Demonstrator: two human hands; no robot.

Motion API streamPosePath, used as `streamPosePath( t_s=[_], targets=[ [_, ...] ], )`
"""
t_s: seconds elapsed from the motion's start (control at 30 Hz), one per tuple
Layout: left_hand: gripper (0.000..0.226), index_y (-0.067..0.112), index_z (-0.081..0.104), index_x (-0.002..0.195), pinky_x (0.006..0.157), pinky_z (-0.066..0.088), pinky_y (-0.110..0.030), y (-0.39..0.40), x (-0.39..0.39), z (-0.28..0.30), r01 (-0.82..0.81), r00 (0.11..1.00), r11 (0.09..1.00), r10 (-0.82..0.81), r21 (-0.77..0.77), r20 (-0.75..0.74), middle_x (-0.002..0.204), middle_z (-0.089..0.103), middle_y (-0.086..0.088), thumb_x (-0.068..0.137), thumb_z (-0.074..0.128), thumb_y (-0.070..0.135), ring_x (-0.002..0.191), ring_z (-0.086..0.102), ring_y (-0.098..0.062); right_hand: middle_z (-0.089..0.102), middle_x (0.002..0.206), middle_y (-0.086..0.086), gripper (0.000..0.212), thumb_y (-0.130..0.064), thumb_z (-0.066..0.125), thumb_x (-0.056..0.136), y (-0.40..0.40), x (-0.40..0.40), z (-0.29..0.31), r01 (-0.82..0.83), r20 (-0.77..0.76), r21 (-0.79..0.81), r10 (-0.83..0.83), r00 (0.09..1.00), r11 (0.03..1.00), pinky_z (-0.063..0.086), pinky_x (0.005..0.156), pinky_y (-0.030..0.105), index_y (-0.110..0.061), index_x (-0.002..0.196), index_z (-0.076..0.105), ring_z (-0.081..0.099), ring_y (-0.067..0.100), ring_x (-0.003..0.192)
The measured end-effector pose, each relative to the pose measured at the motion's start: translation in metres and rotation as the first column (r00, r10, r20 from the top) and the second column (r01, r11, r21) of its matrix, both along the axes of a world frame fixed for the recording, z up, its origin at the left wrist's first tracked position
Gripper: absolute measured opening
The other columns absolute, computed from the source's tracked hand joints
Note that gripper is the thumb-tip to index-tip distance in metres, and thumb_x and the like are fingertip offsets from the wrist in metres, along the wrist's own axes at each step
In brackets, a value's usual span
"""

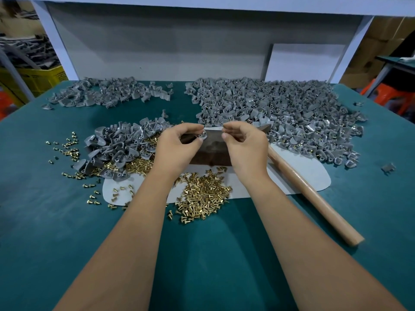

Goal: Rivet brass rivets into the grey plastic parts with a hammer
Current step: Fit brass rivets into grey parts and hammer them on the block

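My left hand pinches a small grey plastic part over a dark metal block at the table's middle. My right hand pinches a brass rivet between thumb and forefinger, a short way right of that part. The hammer lies on the table to the right, its wooden handle pointing toward me and its head behind my right hand. Loose brass rivets are heaped in front of the block.
A heap of grey parts mixed with rivets lies left of the block. A large pile of grey parts fills the right back, a smaller one the left back. A white sheet lies under the block on the green table.
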State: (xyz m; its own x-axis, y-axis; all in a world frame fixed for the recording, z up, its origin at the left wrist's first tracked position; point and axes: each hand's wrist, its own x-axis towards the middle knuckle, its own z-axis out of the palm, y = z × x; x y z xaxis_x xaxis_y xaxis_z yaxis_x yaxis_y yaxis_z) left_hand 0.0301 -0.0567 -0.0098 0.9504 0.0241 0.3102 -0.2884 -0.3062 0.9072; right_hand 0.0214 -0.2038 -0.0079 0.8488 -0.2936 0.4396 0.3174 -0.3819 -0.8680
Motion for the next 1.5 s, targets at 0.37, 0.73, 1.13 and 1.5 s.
streamPosePath(
  t_s=[0.37,0.73,1.13,1.5],
  targets=[
    [0.041,0.029,0.062,0.126,0.101,0.045,-0.023,0.0007,0.0011,0.0022,0.056,0.998,0.998,-0.057,-0.04,-0.02,0.115,0.068,0.015,0.093,0.055,0.006,0.109,0.058,0.007,0.061,0.083,-0.014,0.019,-0.007,0.072,0.079,0.0014,-0.0011,-0.0016,0.027,0.078,-0.096,-0.02,0.997,0.995,0.043,0.072,0.007,-0.025,0.08,0.07,0.057,-0.004,0.08],
    [0.033,0.043,0.066,0.111,0.108,0.04,-0.048,-0.0011,0.0003,0.0009,0.05,0.998,0.994,-0.047,0.097,-0.038,0.109,0.069,0.011,0.079,0.063,0.036,0.121,0.054,-0.018,0.061,0.075,-0.015,0.037,-0.001,0.065,0.08,0.0054,-0.0056,0.0006,-0.022,0.052,-0.085,0.026,0.998,0.996,0.047,0.068,0.013,-0.035,0.092,0.058,0.057,-0.001,0.073],
    [0.031,0.019,0.07,0.106,0.089,0.052,-0.021,-0.0021,-0.0026,0.003,0.115,0.993,0.993,-0.115,-0.023,0.009,0.083,0.071,0.004,0.083,0.069,-0.002,0.086,0.067,-0.003,0.066,0.081,-0.02,0.041,-0.008,0.067,0.082,0.008,-0.0075,0.0021,-0.079,0.003,-0.162,0.08,0.997,0.984,0.049,0.074,0.021,-0.038,0.107,0.053,0.06,-0.003,0.081],
    [0.032,0.016,0.07,0.111,0.096,0.05,-0.025,-0.0027,-0.0039,0.0037,0.11,0.994,0.993,-0.111,-0.038,-0.011,0.084,0.071,0.003,0.082,0.073,0.003,0.091,0.066,-0.006,0.066,0.077,-0.015,0.049,-0.006,0.066,0.08,0.007,-0.0055,0.0048,-0.101,-0.007,-0.269,0.103,0.995,0.958,0.049,0.087,0.039,-0.041,0.113,0.054,0.06,0.011,0.094]
  ],
)
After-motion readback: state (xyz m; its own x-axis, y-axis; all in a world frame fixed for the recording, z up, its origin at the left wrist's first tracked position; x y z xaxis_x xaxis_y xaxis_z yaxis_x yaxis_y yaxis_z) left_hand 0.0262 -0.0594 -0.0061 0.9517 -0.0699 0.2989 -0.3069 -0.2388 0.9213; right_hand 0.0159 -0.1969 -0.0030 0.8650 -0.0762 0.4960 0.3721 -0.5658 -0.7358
